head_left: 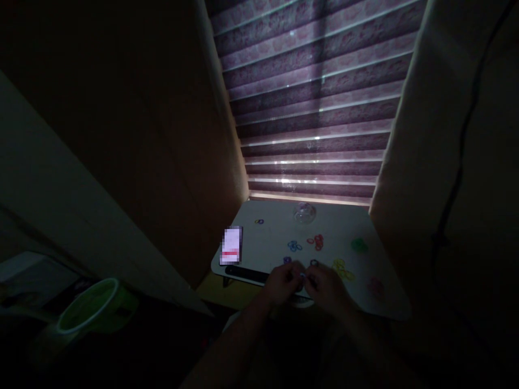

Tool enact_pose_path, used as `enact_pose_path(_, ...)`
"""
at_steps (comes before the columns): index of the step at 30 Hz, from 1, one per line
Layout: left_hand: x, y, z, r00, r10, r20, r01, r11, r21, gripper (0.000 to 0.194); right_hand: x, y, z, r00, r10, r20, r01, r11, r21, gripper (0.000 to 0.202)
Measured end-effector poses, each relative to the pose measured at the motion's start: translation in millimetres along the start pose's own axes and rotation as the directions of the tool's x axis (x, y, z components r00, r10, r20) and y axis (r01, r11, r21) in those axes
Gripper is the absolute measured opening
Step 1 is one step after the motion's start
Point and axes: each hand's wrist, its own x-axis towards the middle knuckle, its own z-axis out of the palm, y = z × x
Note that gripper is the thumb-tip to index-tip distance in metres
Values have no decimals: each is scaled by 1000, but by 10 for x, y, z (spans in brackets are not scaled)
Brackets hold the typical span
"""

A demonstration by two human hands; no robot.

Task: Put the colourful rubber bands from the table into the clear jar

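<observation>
Hands [280, 283] [328, 289], two; bluish piece [302, 275], one.

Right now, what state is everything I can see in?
Blind: lowered, backlit.
Phone: lying flat, lit.
Clear container: contents unclear.
Red rings: loosely heaped.
Yellow rings: loosely clustered.
Green tub: open-topped.
Left hand: pinching a small item.
Right hand: pinching it too.

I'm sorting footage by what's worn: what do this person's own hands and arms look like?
The left hand and right hand look ungloved. The left forearm and right forearm appear sleeveless, tapering towards the wrists, with no markings discernible. Dim light hides finer detail.
</observation>
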Motion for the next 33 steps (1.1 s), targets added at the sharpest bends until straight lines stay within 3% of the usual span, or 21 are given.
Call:
enact_pose_path(14, 9, -57, 9, 1000, -27, -2, 27, 999, -20, 27, -6, -11, -19, 1000, 11, 10, -11, 1000, 13, 10)
enact_pose_path(21, -3, -73, -31, 998, 52, 38, -51, 999, -3, 18, 4, -11, 8, 1000, 22, 2, -22, 1000, -19, 16)
enact_pose_path(33, 11, -65, -10, 999, 16, 32, -18, 997, 81, 16, -5, -10, 35, 999, 40, -34, -39, 999, 21, 12)
